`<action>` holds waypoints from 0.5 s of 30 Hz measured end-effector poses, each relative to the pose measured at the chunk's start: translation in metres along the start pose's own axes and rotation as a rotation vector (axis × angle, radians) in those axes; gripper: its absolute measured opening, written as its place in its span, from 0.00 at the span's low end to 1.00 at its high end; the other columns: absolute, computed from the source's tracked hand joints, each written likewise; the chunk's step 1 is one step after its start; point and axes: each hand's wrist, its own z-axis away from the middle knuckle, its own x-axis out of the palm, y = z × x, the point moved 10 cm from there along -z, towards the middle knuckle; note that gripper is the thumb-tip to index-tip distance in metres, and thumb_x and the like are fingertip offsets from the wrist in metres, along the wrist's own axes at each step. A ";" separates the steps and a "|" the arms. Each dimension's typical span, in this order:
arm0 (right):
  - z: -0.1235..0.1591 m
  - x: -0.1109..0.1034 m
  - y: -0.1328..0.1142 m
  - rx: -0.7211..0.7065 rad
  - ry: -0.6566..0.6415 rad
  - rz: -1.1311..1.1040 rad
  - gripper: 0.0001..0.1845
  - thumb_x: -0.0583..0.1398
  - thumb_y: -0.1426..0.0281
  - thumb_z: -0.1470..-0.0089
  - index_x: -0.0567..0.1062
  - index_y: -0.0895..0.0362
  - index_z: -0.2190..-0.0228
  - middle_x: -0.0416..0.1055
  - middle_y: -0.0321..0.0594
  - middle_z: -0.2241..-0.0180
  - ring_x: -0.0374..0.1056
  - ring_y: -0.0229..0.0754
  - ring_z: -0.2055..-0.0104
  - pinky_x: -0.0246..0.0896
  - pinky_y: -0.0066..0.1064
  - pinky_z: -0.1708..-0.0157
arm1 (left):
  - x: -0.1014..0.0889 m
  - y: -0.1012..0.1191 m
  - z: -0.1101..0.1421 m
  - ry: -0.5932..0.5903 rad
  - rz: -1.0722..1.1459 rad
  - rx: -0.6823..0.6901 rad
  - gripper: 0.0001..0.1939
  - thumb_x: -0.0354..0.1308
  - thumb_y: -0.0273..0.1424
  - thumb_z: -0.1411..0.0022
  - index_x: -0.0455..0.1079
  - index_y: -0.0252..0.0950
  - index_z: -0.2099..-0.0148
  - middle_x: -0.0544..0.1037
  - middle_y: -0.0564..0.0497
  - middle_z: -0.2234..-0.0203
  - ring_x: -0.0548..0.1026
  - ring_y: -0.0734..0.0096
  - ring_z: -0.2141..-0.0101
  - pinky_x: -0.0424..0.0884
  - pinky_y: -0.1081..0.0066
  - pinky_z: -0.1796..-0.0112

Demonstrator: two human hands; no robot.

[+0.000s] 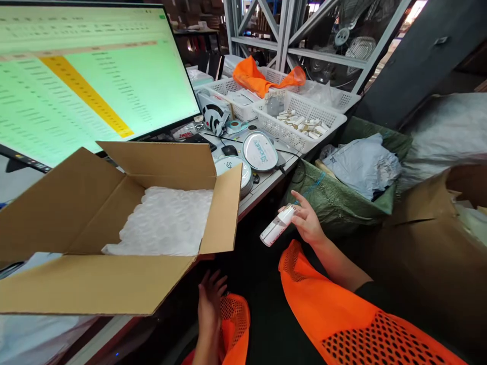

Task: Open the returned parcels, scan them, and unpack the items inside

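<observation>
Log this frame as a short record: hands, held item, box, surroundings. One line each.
left hand: open, fingers spread, holding nothing visible, near the box
right hand: gripping the white bottle
held item: white bottle, tilted, reddish print
box: cardboard box, flaps open, bubble wrap inside
behind box: monitor, lit, table-like display with an orange-yellow column
desk: round container, white basket with small pale items
beside desk: green sack

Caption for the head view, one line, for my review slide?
Right hand holding a white bottle, left hand empty near an open box with bubble wrap inside.
</observation>
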 end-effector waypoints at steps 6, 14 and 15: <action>-0.014 -0.010 -0.005 -0.006 0.037 -0.010 0.54 0.72 0.50 0.55 0.57 0.51 0.35 0.78 0.43 0.59 0.73 0.48 0.60 0.69 0.38 0.61 | -0.015 -0.011 -0.001 0.053 0.006 -0.038 0.41 0.60 0.65 0.46 0.69 0.45 0.39 0.77 0.43 0.46 0.78 0.54 0.54 0.72 0.61 0.57; -0.037 -0.023 0.012 0.028 0.063 -0.020 0.49 0.73 0.55 0.56 0.61 0.50 0.38 0.75 0.37 0.62 0.71 0.43 0.63 0.68 0.34 0.63 | -0.046 -0.019 -0.013 0.185 -0.094 -0.037 0.31 0.59 0.55 0.41 0.70 0.45 0.41 0.79 0.44 0.50 0.80 0.52 0.54 0.75 0.57 0.54; -0.040 -0.025 0.015 0.038 0.061 -0.015 0.49 0.73 0.56 0.56 0.61 0.50 0.38 0.74 0.37 0.62 0.71 0.43 0.63 0.68 0.34 0.62 | -0.046 -0.020 -0.017 0.182 -0.099 -0.042 0.30 0.60 0.53 0.42 0.71 0.46 0.42 0.79 0.45 0.51 0.79 0.52 0.53 0.76 0.57 0.55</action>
